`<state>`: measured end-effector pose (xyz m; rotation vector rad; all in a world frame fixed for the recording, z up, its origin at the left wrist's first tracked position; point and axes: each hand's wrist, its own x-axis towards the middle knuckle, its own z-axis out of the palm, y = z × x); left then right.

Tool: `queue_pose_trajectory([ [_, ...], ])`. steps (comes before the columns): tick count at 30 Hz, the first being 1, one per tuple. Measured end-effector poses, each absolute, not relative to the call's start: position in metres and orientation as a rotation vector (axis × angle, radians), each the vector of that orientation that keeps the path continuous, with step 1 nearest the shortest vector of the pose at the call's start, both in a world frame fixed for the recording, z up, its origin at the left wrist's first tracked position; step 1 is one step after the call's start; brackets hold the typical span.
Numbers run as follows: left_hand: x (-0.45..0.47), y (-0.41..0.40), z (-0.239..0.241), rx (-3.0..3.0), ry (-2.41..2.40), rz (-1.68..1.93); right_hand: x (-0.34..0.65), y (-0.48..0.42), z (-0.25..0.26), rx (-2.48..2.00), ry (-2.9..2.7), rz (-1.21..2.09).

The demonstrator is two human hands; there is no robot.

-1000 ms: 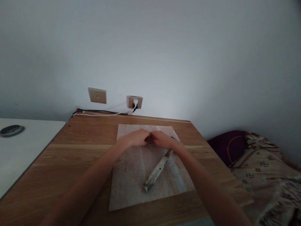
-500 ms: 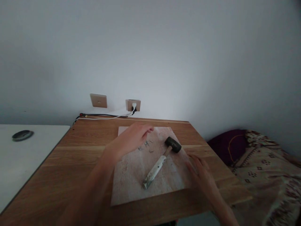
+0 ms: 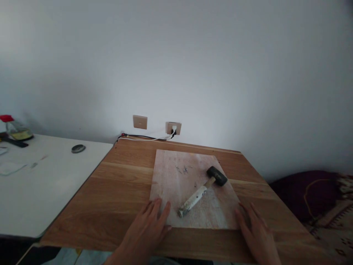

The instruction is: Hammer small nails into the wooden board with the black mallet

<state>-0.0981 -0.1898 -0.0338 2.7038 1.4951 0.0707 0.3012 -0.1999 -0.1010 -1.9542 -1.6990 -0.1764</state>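
A thin, pale wooden board (image 3: 168, 184) lies flat on the wooden table (image 3: 124, 184). Across its right half rests a mallet (image 3: 197, 195) with a black head and a worn white-coated handle, the head pointing away to the right. Several small nails (image 3: 185, 170) are scattered on the board's upper middle. My left hand (image 3: 150, 224) lies with fingers apart over the board's near left corner. At the near right corner my right hand (image 3: 255, 230) touches the board's edge, its fingers spread. Neither hand holds the mallet or a nail.
Behind the table, cables (image 3: 143, 137) run to a wall socket (image 3: 173, 128). A white table (image 3: 63, 176) adjoins on the left, bearing a round dark object (image 3: 78, 148) and a red-capped bottle (image 3: 18, 129). Purple and patterned fabric (image 3: 306, 195) lies to the right.
My left hand has drawn back from over the nails to the board's near left corner. My right hand stays by the right edge. The view has turned left, showing more of the white table.
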Motion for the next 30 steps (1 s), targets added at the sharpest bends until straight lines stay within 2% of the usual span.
queue_pose_trajectory([
  [10, -0.182, -0.186, -0.018, 2.546, 1.923, 0.065, 0.199, -0.189, -0.086, -1.721, -1.979, -0.103],
  [16, -0.239, -0.184, -0.029, 2.504, 2.159, 0.031, 0.148, -0.178, -0.074, -1.580, -2.189, -0.012],
  [23, -0.273, -0.189, -0.036, 2.502, 2.248, 0.010, 0.127, -0.174, -0.052, -1.444, -2.303, 0.001],
  [30, -0.262, -0.185, -0.034, 2.558, 2.161, -0.036, 0.119, -0.173, -0.062, -1.417, -2.296, -0.114],
])
